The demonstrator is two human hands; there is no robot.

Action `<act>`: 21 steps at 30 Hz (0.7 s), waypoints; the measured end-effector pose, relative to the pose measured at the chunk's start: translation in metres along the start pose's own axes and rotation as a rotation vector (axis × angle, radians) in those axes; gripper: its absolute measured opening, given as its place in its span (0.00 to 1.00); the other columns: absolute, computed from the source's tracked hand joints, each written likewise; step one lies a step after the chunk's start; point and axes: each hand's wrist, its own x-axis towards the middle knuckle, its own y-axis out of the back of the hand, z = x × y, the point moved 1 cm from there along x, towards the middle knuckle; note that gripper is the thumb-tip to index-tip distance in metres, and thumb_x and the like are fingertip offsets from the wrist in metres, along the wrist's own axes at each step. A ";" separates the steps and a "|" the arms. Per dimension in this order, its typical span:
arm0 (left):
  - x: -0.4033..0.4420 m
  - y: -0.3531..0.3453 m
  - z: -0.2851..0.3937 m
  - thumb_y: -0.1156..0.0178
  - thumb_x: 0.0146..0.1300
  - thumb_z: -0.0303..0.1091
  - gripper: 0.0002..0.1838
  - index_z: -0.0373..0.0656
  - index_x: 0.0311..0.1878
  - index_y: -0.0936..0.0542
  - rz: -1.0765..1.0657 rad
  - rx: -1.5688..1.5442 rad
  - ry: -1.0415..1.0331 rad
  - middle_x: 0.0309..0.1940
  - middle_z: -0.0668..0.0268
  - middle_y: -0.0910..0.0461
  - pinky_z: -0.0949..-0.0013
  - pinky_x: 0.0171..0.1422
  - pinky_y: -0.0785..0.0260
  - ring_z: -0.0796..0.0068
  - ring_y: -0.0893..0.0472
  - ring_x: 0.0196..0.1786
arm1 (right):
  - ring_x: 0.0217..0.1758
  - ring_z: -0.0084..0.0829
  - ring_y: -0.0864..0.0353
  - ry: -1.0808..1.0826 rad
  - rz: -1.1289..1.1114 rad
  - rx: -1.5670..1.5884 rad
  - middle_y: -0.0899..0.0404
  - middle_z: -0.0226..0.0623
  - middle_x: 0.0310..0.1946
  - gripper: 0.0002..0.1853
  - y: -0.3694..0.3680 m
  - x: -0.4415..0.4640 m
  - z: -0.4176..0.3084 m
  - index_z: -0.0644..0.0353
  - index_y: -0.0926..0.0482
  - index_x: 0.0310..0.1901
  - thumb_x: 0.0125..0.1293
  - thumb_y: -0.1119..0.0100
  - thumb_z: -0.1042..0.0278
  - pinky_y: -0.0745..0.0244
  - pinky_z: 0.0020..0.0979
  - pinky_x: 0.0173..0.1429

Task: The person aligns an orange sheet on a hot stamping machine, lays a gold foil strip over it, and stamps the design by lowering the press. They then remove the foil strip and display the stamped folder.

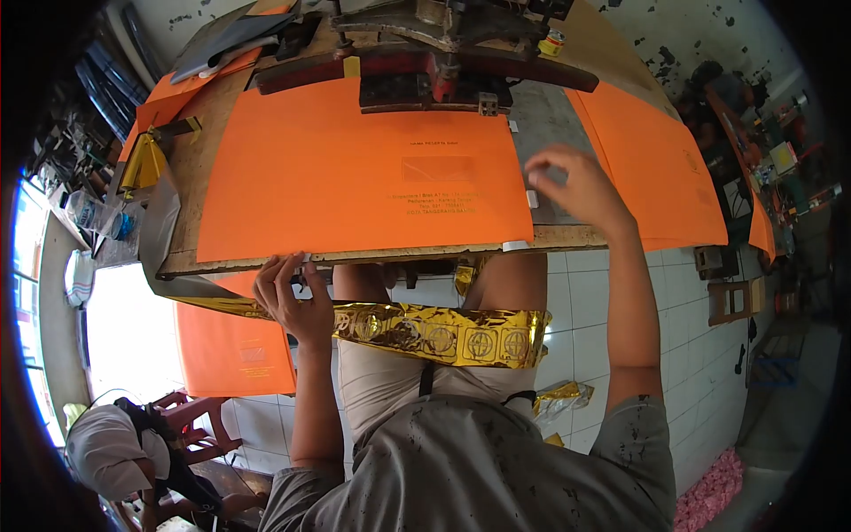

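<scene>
A large orange printed sheet (301, 177) lies on the wooden worktable, with gold lettering and a rectangular imprint toward its right side. My left hand (297, 297) is at the table's front edge, fingers bent and apart, touching the edge near the sheet's lower border. Gold foil strip (479, 339) with round stamped-out emblems stretches across my lap and runs past my left wrist. My right hand (572, 182) is raised just beyond the sheet's right edge, its fingers loosely curled and thumb apart, with nothing visible in it. White tabs (532, 199) sit along that edge.
A heavy press (443, 75) spans the far side of the table above the sheet. More orange sheets (651, 168) lie at the right, and another orange sheet (235, 346) is low at the left. A person (115, 452) bends down at the lower left.
</scene>
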 end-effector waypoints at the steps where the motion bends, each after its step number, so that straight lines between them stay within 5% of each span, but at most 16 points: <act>1: -0.002 -0.002 -0.002 0.33 0.65 0.25 0.11 0.42 0.50 0.16 0.005 -0.018 0.000 0.47 0.61 0.19 0.52 0.68 0.34 0.56 0.22 0.58 | 0.46 0.39 0.15 -0.006 0.097 -0.022 0.14 0.41 0.46 0.10 -0.007 0.013 0.013 0.64 0.15 0.49 0.69 0.34 0.70 0.21 0.42 0.54; 11: -0.008 -0.002 -0.011 0.33 0.62 0.25 0.13 0.42 0.51 0.15 0.014 -0.052 -0.035 0.49 0.61 0.19 0.53 0.68 0.34 0.56 0.22 0.59 | 0.47 0.41 0.13 -0.052 0.145 -0.144 0.18 0.42 0.48 0.15 -0.035 0.074 0.061 0.63 0.16 0.58 0.75 0.38 0.67 0.19 0.40 0.52; 17: 0.006 0.010 -0.017 0.34 0.63 0.26 0.11 0.41 0.49 0.17 -0.035 -0.086 0.027 0.49 0.59 0.18 0.51 0.65 0.33 0.54 0.22 0.58 | 0.62 0.43 0.18 -0.030 0.310 -0.098 0.17 0.42 0.56 0.18 -0.030 0.023 0.017 0.61 0.18 0.62 0.76 0.40 0.65 0.24 0.41 0.65; 20: 0.026 0.015 -0.027 0.34 0.63 0.29 0.11 0.43 0.48 0.17 -0.067 0.063 -0.136 0.49 0.61 0.18 0.52 0.65 0.33 0.56 0.21 0.57 | 0.69 0.43 0.23 0.119 0.235 -0.213 0.18 0.38 0.61 0.19 -0.032 -0.016 -0.009 0.58 0.17 0.63 0.75 0.39 0.63 0.31 0.45 0.73; 21: 0.033 0.013 -0.034 0.37 0.69 0.39 0.12 0.45 0.50 0.15 -0.068 0.054 -0.182 0.48 0.63 0.16 0.53 0.66 0.34 0.58 0.19 0.56 | 0.70 0.43 0.23 0.150 0.236 -0.193 0.17 0.37 0.61 0.18 -0.040 -0.030 -0.012 0.57 0.17 0.63 0.75 0.40 0.63 0.32 0.46 0.73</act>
